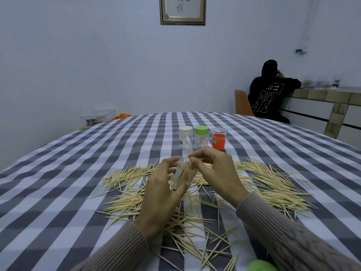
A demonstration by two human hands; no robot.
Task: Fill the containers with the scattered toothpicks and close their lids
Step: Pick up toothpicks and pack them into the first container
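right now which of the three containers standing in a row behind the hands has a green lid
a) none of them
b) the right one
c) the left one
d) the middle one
d, since the middle container carries the green lid, while the left container has a whitish lid and the right container is clear on top with an orange-red inside.
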